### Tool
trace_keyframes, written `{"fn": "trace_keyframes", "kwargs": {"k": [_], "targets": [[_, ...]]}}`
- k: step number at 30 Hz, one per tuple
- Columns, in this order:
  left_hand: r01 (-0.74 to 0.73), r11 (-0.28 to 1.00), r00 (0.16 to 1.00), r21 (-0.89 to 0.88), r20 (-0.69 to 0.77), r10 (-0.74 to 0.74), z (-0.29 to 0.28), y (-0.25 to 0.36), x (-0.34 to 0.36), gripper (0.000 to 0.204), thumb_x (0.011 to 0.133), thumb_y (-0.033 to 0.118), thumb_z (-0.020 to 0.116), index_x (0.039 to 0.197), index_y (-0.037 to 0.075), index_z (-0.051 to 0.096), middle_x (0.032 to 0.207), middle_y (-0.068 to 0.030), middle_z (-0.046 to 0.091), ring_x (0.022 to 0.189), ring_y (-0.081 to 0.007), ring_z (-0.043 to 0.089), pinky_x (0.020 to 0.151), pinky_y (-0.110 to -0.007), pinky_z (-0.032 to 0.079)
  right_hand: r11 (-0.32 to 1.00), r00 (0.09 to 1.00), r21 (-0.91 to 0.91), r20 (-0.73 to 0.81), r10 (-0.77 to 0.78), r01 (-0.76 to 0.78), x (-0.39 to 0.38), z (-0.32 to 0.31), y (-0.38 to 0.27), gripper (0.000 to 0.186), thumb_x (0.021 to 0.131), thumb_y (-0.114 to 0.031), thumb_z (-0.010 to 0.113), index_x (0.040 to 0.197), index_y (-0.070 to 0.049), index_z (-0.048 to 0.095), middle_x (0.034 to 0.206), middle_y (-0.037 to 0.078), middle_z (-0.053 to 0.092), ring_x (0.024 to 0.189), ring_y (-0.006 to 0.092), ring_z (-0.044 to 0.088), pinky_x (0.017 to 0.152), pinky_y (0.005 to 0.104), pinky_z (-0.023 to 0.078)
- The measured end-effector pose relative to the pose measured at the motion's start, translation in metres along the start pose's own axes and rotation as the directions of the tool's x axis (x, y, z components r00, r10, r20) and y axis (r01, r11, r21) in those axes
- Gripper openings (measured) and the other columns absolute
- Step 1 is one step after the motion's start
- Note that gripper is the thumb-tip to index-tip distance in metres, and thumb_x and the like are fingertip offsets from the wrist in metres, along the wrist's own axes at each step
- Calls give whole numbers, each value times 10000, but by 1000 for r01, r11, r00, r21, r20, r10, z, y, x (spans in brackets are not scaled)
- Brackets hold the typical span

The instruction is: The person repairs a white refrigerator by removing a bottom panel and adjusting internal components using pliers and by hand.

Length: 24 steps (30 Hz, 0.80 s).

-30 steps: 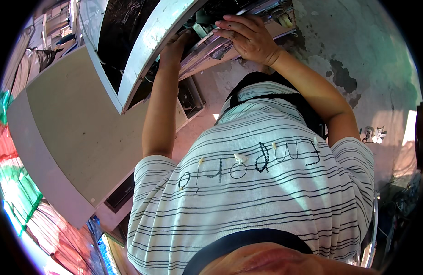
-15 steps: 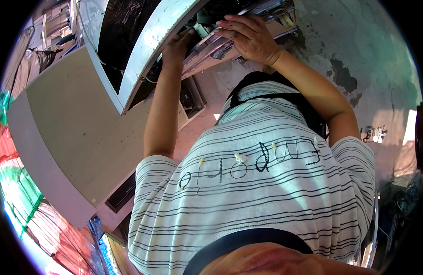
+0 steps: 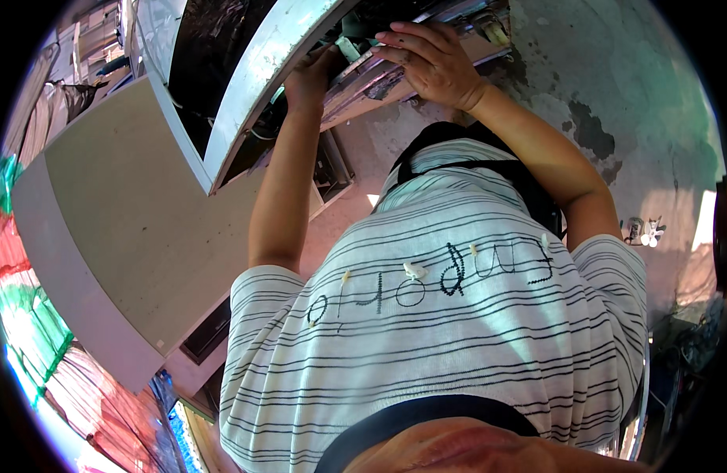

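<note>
Under the edge of a white machine panel (image 3: 269, 75), my left hand (image 3: 306, 79) reaches into a dark gap, its fingertips mostly hidden. Close by its fingers is a small pale greenish piece (image 3: 348, 49) whose kind I cannot make out. On the other side of that piece, my right hand (image 3: 438, 67) has its fingers stretched out and slightly apart, over a worn, purplish ledge (image 3: 379, 85). Nothing shows in the right hand's grip. The inside of the machine is too dark to read.
A beige tabletop (image 3: 143, 197) with a pale rim spreads at my left, an open compartment (image 3: 328, 169) beside it. Patchy concrete floor (image 3: 639, 102) lies at right, with a small white fan-shaped object (image 3: 653, 232). Red and green cloth (image 3: 32, 315) stands at far left.
My left hand and forearm have shifted slightly to the right. The right hand has moved very little, its fingers still stretched out.
</note>
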<state>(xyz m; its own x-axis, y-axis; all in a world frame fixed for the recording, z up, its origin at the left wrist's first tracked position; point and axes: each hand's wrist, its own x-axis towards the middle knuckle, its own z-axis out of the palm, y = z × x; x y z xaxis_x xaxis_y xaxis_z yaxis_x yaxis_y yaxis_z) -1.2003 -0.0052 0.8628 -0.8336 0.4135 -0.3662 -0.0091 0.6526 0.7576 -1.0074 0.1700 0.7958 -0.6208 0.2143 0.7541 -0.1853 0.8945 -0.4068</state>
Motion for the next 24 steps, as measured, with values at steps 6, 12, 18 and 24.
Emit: {"fn": "trace_keyframes", "kwargs": {"k": [6, 12, 18, 24], "targets": [[-82, 937, 996, 339, -6, 90, -1, 8, -5, 313, 941, 172, 709, 1159, -52, 711, 1024, -108, 745, 882, -134, 687, 792, -274, 533, 1000, 1000, 12, 2, 7, -7, 0, 0, -1, 462, 895, -196, 650, 1351, -268, 622, 1429, -105, 547, 1366, 101, 451, 1067, 348, 355], [-93, 830, 995, 549, 82, 57, -4, 18, 0, 358, 945, 266, 686, 1172, -8, 717, 1033, -125, 752, 904, -163, 687, 818, -329, 521, 1000, 1000, 18, -4, 1, -1, 0, 0, 1, 468, 889, -185, 653, 1348, -266, 623, 1430, -106, 547, 1368, 104, 449, 1066, 350, 356], [-169, 814, 985, 555, 122, 122, -4, 15, 1, 342, 935, 239, 670, 1178, 3, 714, 1028, -143, 750, 905, -162, 684, 822, -321, 517, 1000, 1000, 21, -10, -5, 6, 1, 0, 1, 479, 875, -179, 660, 1345, -263, 625, 1431, -105, 547, 1373, 108, 444, 1067, 351, 355], [-152, 832, 987, 534, 133, 95, -3, 19, 0, 322, 933, 219, 649, 1161, 2, 720, 1015, -132, 750, 883, -162, 677, 809, -319, 516, 1000, 1000, 28, -25, -9, 10, 1, 0, 1, 467, 869, -154, 654, 1326, -250, 636, 1429, -99, 551, 1356, 114, 461, 1066, 347, 360]]}}
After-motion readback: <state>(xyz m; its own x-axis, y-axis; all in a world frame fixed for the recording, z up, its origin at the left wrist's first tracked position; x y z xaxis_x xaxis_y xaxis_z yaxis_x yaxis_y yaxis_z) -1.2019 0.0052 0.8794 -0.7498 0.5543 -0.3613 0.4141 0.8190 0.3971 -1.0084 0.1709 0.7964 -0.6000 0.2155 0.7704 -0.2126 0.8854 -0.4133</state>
